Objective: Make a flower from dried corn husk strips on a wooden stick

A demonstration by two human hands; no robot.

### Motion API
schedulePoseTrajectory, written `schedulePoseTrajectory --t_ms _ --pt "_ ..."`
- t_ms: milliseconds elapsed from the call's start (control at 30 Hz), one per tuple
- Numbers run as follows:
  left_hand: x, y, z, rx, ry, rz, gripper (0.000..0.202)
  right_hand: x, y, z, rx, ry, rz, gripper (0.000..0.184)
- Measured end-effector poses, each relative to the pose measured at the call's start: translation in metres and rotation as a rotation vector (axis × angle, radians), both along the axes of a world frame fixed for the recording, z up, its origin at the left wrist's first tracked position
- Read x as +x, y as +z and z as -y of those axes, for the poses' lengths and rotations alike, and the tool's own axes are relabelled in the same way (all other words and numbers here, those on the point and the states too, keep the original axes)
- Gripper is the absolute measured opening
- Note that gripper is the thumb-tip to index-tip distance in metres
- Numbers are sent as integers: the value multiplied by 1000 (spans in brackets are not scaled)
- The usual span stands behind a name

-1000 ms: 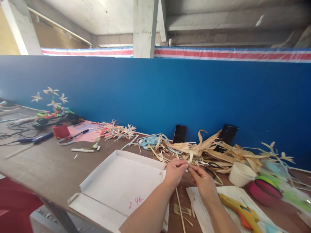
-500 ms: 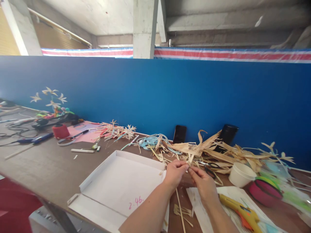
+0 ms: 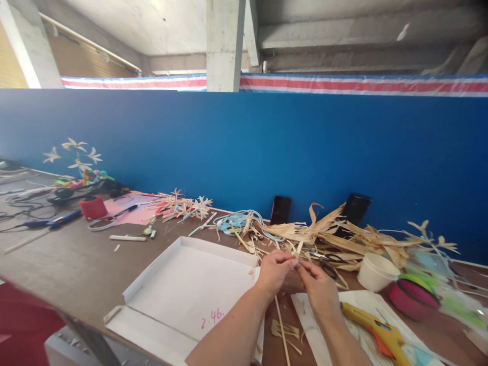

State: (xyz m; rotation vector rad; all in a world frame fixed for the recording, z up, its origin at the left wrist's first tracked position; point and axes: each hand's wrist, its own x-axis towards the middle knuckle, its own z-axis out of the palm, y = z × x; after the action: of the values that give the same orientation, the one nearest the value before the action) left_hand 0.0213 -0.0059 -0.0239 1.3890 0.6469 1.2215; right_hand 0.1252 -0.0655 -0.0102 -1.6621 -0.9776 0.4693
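My left hand (image 3: 275, 272) and my right hand (image 3: 317, 284) meet over the table, fingertips pinched together. Between them is a small piece of pale dried husk (image 3: 298, 249), one end sticking up past the fingers; the rest is hidden. Just behind lies a heap of dried corn husks (image 3: 305, 232), with scissors (image 3: 328, 264) partly under it, near my right fingers. Below the hands runs a thin stick (image 3: 282, 330); whether a hand touches it I cannot tell. Husk scraps (image 3: 285, 329) lie beside it.
An open white box (image 3: 198, 284) lies left of my arms. To the right are a yellow glue gun (image 3: 375, 328) on paper, a white cup (image 3: 377, 272) and a pink bowl-shaped item (image 3: 414, 297). A phone (image 3: 281, 210) leans on the blue partition (image 3: 229, 147). Husk flowers (image 3: 78, 155) stand far left.
The view has shifted slightly, so things sit a little further left. Both hands keep the same pinch on the husk piece, with hardly any finger movement visible.
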Motion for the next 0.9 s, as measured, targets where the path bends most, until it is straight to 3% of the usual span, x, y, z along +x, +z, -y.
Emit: schedulePoseTrajectory --t_ms 600,900 --pt "-2 5 4 35 10 30 18 0 -3 0 18 2 36 45" --pt "-7 18 12 89 46 -56 14 1 -3 0 25 -8 54 43"
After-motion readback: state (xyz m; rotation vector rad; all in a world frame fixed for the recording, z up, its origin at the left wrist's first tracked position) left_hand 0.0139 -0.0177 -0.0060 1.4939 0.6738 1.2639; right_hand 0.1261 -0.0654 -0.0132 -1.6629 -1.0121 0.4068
